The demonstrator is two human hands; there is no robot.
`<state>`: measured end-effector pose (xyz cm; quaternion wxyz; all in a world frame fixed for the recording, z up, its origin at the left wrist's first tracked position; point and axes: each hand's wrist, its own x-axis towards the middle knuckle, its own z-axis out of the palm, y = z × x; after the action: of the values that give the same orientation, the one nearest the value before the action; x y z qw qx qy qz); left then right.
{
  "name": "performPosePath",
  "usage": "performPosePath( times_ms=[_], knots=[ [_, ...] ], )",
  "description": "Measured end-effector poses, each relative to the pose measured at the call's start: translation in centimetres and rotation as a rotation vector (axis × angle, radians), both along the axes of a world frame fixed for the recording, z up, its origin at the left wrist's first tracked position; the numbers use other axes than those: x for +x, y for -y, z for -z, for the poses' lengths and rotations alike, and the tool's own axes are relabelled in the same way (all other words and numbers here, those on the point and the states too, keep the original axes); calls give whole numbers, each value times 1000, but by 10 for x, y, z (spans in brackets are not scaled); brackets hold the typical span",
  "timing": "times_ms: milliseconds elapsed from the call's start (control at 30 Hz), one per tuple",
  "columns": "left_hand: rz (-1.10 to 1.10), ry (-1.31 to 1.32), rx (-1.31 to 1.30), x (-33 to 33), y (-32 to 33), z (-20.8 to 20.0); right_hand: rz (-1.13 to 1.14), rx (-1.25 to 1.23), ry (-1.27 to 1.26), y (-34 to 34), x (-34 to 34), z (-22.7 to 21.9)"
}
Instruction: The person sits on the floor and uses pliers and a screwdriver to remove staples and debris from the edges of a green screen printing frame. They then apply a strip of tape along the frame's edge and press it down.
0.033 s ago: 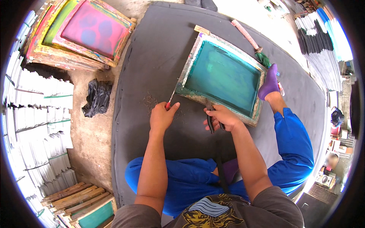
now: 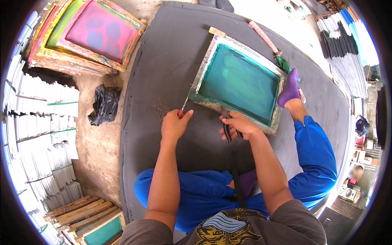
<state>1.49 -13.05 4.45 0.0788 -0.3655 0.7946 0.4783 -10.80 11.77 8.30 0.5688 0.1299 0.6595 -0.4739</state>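
A wooden screen-printing frame (image 2: 269, 130) with teal-stained mesh lies at a slant on the dark padded surface (image 2: 163, 61). My left hand (image 2: 174, 124) is closed around the red handle of a screwdriver (image 2: 184, 105). Its thin metal shaft reaches up to the frame's near left corner. By the near rail of the same frame, my right hand (image 2: 241, 125) grips pliers (image 2: 226, 131) with black handles spread apart. The pliers' jaws are at the rail's edge; what they bite on, if anything, is too small to tell. Small dark bits (image 2: 161, 109) are scattered beside my left hand.
A stick with a pink handle (image 2: 263, 37) and green cloth lies beyond the frame. My purple-socked foot (image 2: 289, 90) rests against its right side. Paint-stained screens (image 2: 81, 69) are stacked at the far left, near a black plastic bag (image 2: 105, 105) and white bundled sheets (image 2: 32, 134).
The pliers' handles and the fingers of my right hand have shifted very slightly. My left hand and the screen frame look the same.
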Motion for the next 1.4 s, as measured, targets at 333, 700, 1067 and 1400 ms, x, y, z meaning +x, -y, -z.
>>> performPosePath(
  times_ms=[333,700,1067,1400],
  knots=[
    [12,-15,11,-1,-4,3,-217,142,-195,8,-7,-5],
    [51,5,6,-5,-9,-4,-211,423,-1126,22,65,71],
    [-33,-105,403,-4,-9,3,-264,-55,-643,61,94,39],
    [-40,21,8,1,5,-3,-135,-225,-33,35,49,22]
  ],
)
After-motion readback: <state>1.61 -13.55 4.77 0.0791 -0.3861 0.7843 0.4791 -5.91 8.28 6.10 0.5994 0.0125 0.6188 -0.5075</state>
